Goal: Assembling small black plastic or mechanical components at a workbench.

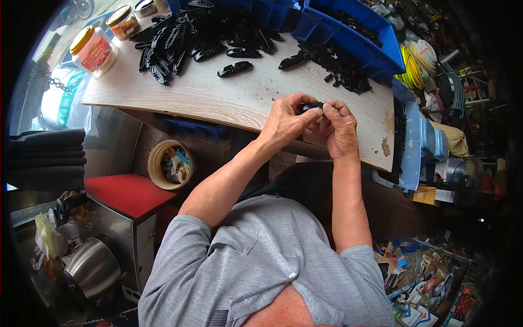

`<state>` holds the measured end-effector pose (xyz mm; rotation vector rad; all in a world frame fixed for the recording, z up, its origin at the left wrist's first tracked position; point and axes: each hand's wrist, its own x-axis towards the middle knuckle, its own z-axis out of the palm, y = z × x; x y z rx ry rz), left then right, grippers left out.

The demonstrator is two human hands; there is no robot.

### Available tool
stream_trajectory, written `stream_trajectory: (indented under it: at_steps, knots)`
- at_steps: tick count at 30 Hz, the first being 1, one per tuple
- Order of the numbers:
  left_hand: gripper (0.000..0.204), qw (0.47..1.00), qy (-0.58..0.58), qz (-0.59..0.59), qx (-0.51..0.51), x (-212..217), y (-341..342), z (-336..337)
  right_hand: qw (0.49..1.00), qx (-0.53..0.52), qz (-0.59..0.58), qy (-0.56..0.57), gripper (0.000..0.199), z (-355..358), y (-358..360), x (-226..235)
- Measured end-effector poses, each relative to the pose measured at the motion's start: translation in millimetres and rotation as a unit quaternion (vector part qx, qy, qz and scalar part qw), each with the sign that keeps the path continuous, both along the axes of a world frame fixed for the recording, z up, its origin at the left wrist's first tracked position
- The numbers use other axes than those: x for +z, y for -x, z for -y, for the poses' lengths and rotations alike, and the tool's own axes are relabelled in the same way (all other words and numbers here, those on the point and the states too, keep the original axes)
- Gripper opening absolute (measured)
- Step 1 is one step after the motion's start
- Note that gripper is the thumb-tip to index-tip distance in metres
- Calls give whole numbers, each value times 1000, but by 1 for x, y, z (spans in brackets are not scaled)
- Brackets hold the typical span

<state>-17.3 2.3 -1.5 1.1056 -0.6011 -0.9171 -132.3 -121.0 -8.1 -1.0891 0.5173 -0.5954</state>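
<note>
A small, glossy black plastic part is held up over the front edge of the table. My left hand pinches it between thumb and fingers. Closed at its right end is my right hand, thumb and forefinger pressed together there; whether they also grip a smaller piece is hidden. Beyond my hands lies a single long black plastic part, with a large heap of similar parts farther left. A pile of tiny black pieces spreads on the tabletop to the right.
Blue plastic bins stand along the back of the pale wooden table. Two lidded jars occupy its left corner. Below are a round bucket of scraps and a red-topped metal cabinet. Clutter covers the lower right.
</note>
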Motion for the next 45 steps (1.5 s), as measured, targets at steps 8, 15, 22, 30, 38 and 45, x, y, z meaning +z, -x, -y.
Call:
stream_trajectory:
  at_steps: [8, 15, 22, 30, 38, 45]
  knots:
    - [21, 997, -26, -55, 48, -7, -4, 9, 998, -2, -44, 43, 27, -6, -4, 9]
    - [15, 989, -29, -143, 23, 2, -9, 7, 992, 40, -103, 64, 35, 0, -3, 15]
    - [12, 992, -32, -121, 21, 2, -8, 5, 987, 49, -144, 54, 32, -3, -3, 21]
    - [8, 988, -18, -152, -9, 2, -8, 2, 989, 16, -136, 62, 24, -16, -4, 19]
    - [11, 991, -19, -125, -45, 5, -7, 8, 995, -7, -74, 59, 22, -7, 4, 9]
    - [24, 941, -79, 310, 111, -8, -26, 56, 987, -102, -124, 12, 31, 33, 32, 26]
